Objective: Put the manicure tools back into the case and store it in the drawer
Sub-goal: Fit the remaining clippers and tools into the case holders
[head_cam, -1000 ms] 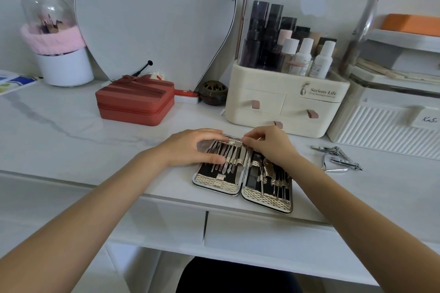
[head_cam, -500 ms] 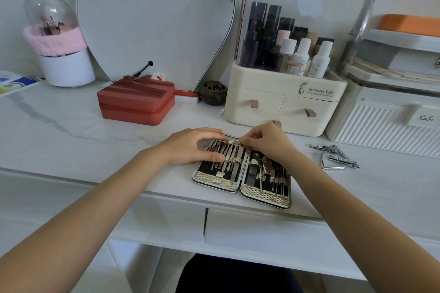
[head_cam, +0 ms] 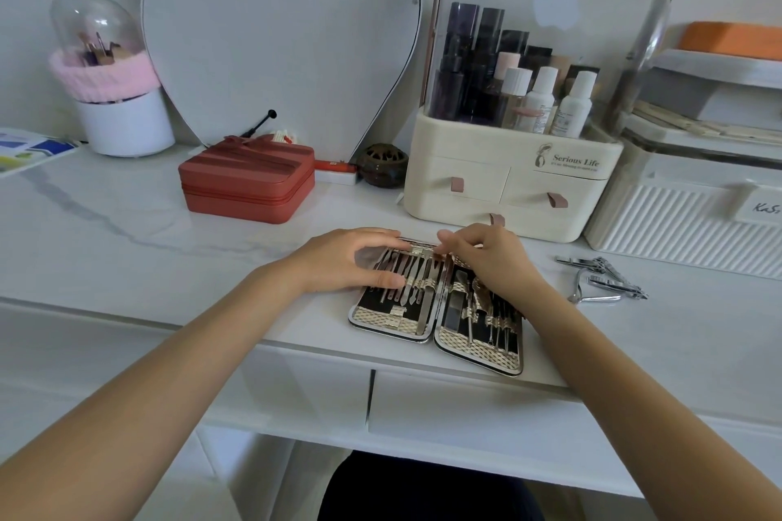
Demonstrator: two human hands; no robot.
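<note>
Manicure case [head_cam: 436, 321] lies open flat at the table [head_cam: 127, 233] front edge, above the shut drawers [head_cam: 465, 406]; hinge runs front to back. Black lining, woven cream trim, steel tools strapped lengthwise.

Left hand [head_cam: 342, 262] rests on the left half, fingers gently curved.

Right hand [head_cam: 486, 256] pinches a tool near the hinge top.

Loose clippers [head_cam: 605, 277] lie right, apart.
</note>
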